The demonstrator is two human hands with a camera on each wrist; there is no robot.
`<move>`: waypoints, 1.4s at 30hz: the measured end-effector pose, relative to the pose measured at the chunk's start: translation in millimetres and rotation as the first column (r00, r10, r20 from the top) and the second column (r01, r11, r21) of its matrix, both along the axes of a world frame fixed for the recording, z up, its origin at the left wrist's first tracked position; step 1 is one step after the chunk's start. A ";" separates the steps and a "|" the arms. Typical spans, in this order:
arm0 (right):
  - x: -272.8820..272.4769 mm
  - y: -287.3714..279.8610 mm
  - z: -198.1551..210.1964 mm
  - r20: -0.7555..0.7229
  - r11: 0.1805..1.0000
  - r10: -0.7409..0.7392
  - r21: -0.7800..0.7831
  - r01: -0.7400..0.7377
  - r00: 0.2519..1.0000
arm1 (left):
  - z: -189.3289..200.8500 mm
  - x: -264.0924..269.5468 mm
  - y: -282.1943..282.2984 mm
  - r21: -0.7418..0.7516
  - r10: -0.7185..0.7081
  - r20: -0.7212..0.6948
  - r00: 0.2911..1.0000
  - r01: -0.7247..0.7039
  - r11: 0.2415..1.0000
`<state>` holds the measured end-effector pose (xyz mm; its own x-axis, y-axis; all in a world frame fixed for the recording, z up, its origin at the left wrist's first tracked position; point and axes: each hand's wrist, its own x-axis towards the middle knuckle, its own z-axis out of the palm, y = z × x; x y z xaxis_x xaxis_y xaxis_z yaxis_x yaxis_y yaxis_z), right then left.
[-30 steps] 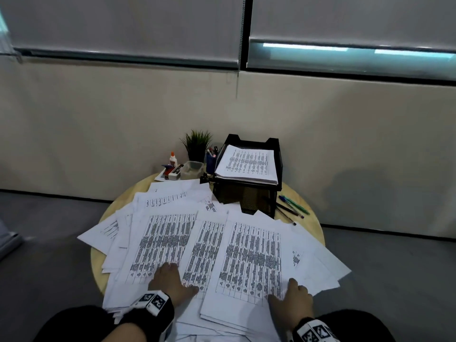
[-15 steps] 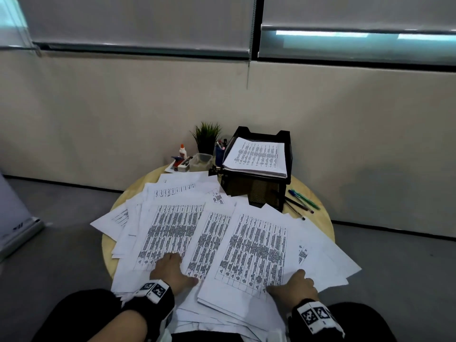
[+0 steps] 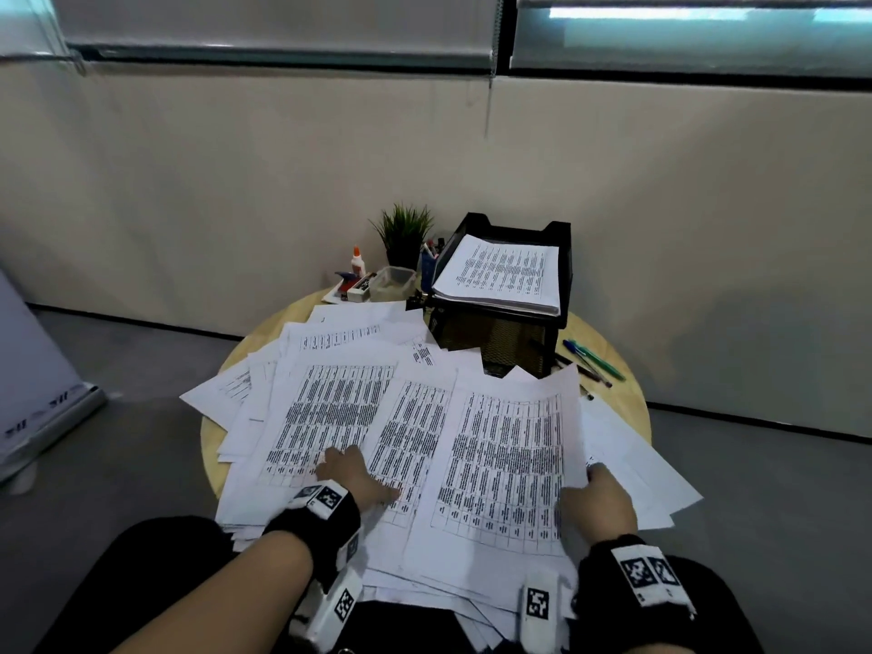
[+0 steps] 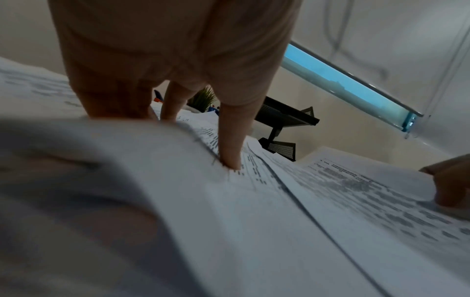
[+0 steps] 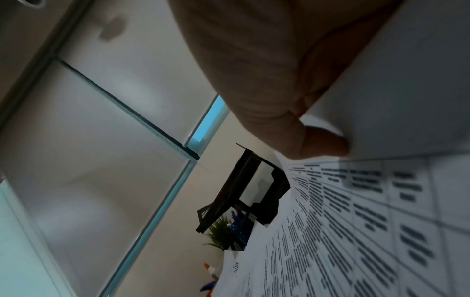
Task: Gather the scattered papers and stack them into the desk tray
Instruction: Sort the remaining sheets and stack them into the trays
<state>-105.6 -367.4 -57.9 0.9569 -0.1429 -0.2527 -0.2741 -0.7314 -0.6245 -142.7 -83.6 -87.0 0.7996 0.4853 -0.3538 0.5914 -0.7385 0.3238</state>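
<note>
Printed sheets (image 3: 330, 408) lie scattered and overlapping across the round wooden table (image 3: 627, 394). At the back right stands the black mesh desk tray (image 3: 495, 342) with a stack of papers (image 3: 500, 271) on its top level. My left hand (image 3: 354, 472) rests flat on the sheets near the front, and its straight fingers (image 4: 230, 144) press down on the paper. My right hand (image 3: 592, 483) pinches the right edge of one printed sheet (image 3: 509, 469), thumb (image 5: 323, 144) on top. That edge is raised off the pile.
Behind the papers stand a small green plant (image 3: 405, 233), a glue bottle (image 3: 357, 262), a clear plastic box (image 3: 392, 283) and a blue pen holder (image 3: 427, 266). Pens (image 3: 597, 363) lie right of the tray. Some sheets overhang the table's front edge.
My right hand has closed on the right edge of the top sheet and lifted it. My left hand has stayed on the papers. The view has shifted slightly.
</note>
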 end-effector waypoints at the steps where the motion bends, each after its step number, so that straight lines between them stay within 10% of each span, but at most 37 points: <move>1: -0.1 -2.9 1.7 -0.010 0.999 0.021 -0.023 -0.022 1.000 | 0.9 -0.4 -0.5 -0.038 0.000 0.016 1.000 0.000 0.999; 17: -10.2 37.8 -21.9 -0.186 0.939 0.313 -0.088 -0.333 0.932 | -25.0 -33.3 27.2 -0.468 0.234 0.324 0.917 -0.060 0.882; 22: -12.0 42.1 -19.4 -0.106 0.967 0.242 -0.059 -0.249 0.964 | -27.4 -36.3 28.6 -0.753 0.346 0.314 0.884 0.009 0.658; 28: -18.3 46.2 -19.9 -0.053 0.960 0.178 0.231 -0.161 0.983 | -20.2 -41.4 21.7 -0.688 0.158 0.388 0.908 0.171 0.705; 33: -7.3 24.5 -26.1 -0.131 0.982 -0.136 -0.146 0.116 0.982 | -25.7 -35.0 33.0 -0.732 0.351 0.418 0.838 0.083 0.676; 42: -3.2 26.1 -31.3 -0.169 0.956 -0.295 -0.068 0.287 0.941 | -31.9 -33.0 34.0 -0.736 0.396 0.395 0.829 0.028 0.677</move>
